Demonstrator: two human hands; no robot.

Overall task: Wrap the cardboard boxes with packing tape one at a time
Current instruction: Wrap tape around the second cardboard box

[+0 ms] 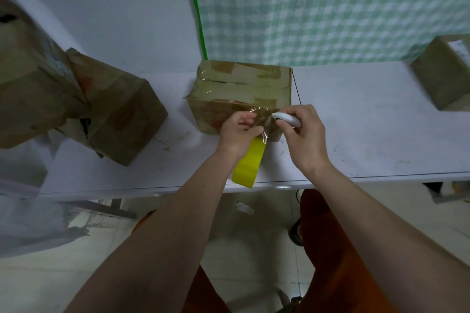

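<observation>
Sat at frame centre on the white table [356, 114]: a taped box [241, 94], just above both hands. Left hand [239, 132] curled against the box's near face, pinching clear tape [262, 119] with the yellow roll [248, 165] hanging below the thumb. Right hand [302, 132] closed round a white cutter [287, 118], tip touching the tape at the box's lower right corner. Lay at the left edge: two more boxes [76, 99]; at the upper right, another [445, 76].
</observation>
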